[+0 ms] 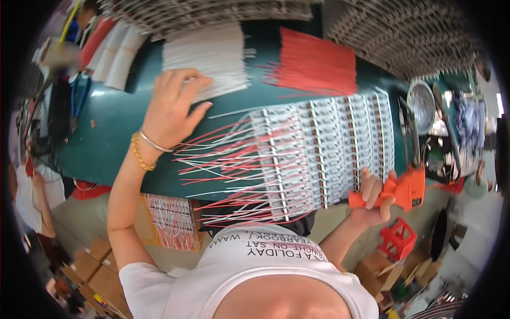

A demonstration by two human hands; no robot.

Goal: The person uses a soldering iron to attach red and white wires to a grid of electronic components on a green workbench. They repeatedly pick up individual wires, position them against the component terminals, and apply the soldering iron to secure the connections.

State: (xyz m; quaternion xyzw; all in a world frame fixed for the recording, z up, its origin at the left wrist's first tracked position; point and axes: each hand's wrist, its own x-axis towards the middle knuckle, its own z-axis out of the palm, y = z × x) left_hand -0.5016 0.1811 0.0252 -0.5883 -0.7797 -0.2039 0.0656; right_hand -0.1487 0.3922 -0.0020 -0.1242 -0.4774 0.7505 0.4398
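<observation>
In the head view we see the left hand (172,106) reaching across the green table (106,122), fingers loosely apart on the bundle of white wires (210,53). The right hand (376,195) has its fingers clamped around an orange soldering gun (405,190), just beside the row of wired circuit boards (319,154).

I see bright, even light with soft shadows, a glaring white patch at the right rim, heavy fisheye bending toward black corners, and motion blur at the top.
</observation>
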